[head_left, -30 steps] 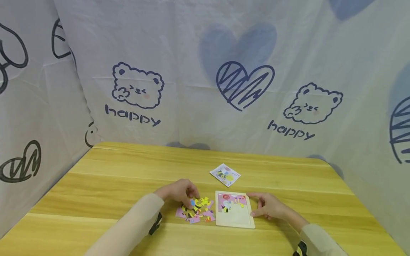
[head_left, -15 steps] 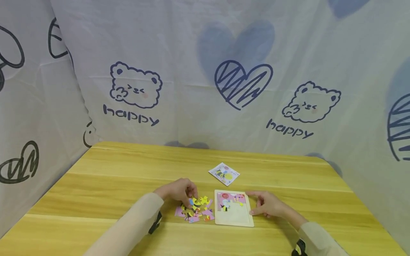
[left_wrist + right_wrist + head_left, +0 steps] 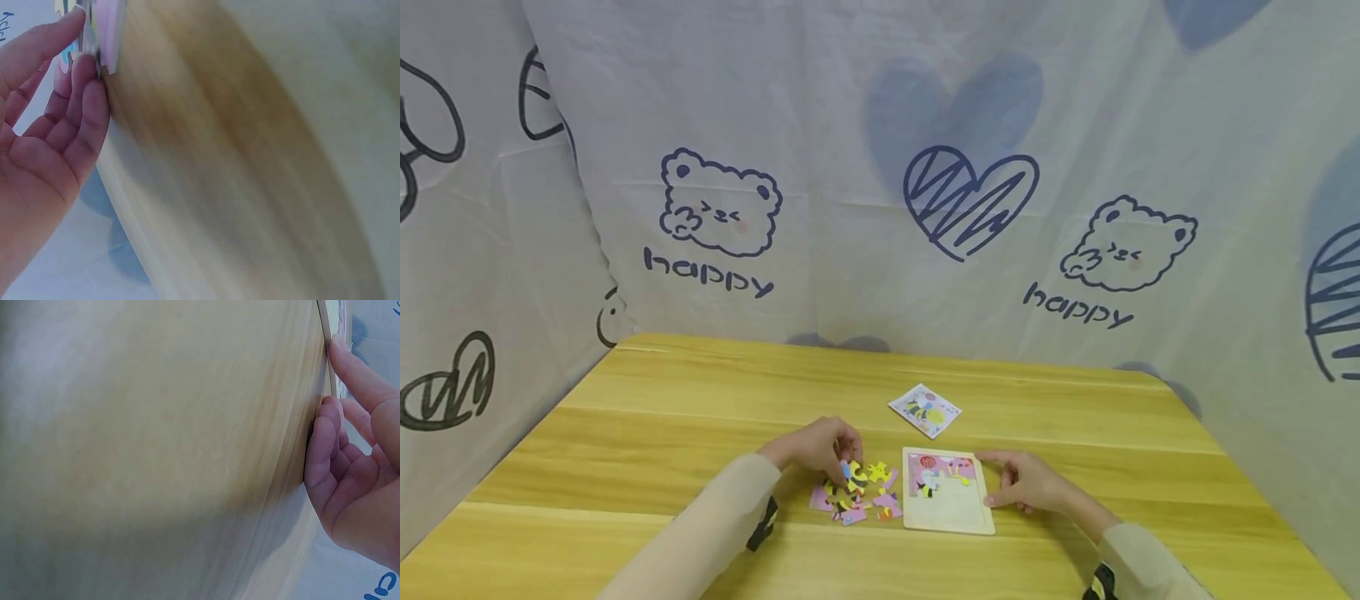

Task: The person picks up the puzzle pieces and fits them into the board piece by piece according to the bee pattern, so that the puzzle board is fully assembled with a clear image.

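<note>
My left hand [image 3: 822, 446] pinches a blue-and-yellow jigsaw piece [image 3: 853, 475] between thumb and fingertips, over a loose pile of pink, yellow and black jigsaw pieces [image 3: 887, 502]. In the left wrist view, the left hand [image 3: 56, 119] has its thumb against the piece, whose far part is cut off by the frame's edge. Right of the pile lies a square wooden puzzle board [image 3: 951, 517], its upper part filled with pieces. My right hand [image 3: 1033, 483] touches the board's right edge with thumb and straight index finger; in the right wrist view, the right hand's [image 3: 356, 450] other fingers bend beneath.
Behind the board, a small picture card [image 3: 925, 410] with a bee lies on the wooden table [image 3: 722, 392]. A white cloth [image 3: 850, 275] printed with hearts and bears hangs behind the table and along its sides.
The blue-and-yellow piece at my left fingertips has shifted and turned slightly, standing out more from the pile. My right hand and the board stay in place.
</note>
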Demonstrator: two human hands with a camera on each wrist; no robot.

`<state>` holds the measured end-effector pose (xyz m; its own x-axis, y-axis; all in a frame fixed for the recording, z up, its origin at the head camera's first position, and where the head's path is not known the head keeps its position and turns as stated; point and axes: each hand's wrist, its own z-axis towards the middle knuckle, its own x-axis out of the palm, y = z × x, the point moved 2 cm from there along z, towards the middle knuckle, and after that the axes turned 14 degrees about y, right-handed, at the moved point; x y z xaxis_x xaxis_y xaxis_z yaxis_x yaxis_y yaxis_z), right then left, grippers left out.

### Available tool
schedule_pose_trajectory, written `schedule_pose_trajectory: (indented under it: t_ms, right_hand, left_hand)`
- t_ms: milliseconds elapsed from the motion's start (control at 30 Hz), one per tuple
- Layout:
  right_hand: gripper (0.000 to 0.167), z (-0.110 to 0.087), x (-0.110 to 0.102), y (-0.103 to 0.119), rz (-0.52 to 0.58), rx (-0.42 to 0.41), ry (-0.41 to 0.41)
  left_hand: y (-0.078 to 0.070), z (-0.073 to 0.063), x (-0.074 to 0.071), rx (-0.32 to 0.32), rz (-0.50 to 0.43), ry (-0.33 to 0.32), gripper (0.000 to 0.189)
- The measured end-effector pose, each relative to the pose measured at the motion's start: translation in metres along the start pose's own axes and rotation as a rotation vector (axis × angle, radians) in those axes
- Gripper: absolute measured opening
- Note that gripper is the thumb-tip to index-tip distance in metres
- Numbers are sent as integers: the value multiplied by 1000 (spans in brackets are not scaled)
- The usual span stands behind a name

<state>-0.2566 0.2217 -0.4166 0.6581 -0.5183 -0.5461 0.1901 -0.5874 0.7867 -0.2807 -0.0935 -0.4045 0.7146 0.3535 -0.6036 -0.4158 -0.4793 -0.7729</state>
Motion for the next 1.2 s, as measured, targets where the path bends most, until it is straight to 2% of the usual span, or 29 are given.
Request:
schedule_pose_trajectory:
  t_ms: [233,400,667,800,1000,1200]
  right_hand:
    - [66,0,1,0,4,0,-3]
    - [67,-1,1,0,19,-2,-1]
    - [67,0,0,-1,8,0,-9]
    - [67,0,0,-2,-1,1,-12]
    - [67,0,0,-2,4,0,-8]
    - [67,1,0,-2,4,-7,-8]
  left_hand:
    - [1,-2,-2,32,-15,1,24]
    - [2,-3,-5,26,-100,1,24]
    - [3,-1,-8,11,-207,-44,28]
    - [-1,1,-9,20,-229,-65,28]
    - [-12,11,-6,29,-274,-62,26]
    - [-22,21,-2,20,-265,-58,25]
